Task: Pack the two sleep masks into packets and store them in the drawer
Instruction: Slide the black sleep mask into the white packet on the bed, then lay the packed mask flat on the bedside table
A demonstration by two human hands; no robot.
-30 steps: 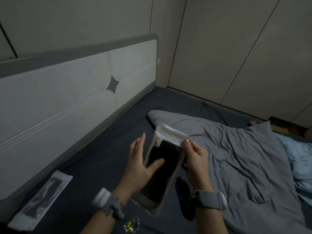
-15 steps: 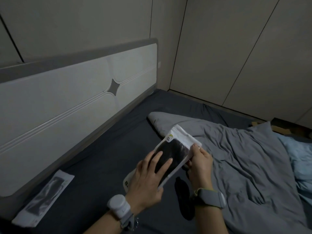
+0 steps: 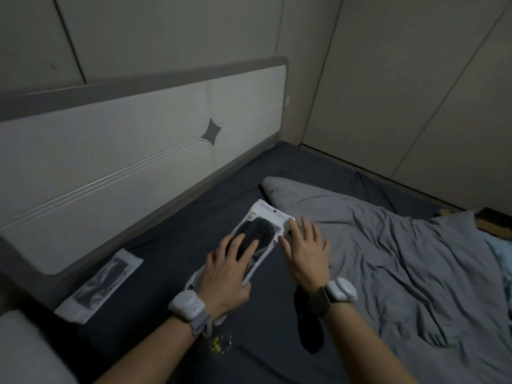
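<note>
A white packet with a black sleep mask showing through its clear window lies tilted on the dark sheet. My left hand lies on its lower half, fingers spread over the window and thumb hooked around its right edge. Just right of the packet, my right hand is open with its fingers spread; the index fingertip touches the packet's upper right edge. A second black sleep mask lies loose on the sheet below my right wrist. A second packet lies flat at the foot of the headboard, left.
A small clear bag with yellow earplugs lies near my left wrist. A white padded headboard runs along the left. A rumpled grey duvet covers the right of the bed. No drawer is in view.
The packet came down from upright in both hands to tilted low on the sheet. My right hand let go of its top edge and spread open beside it.
</note>
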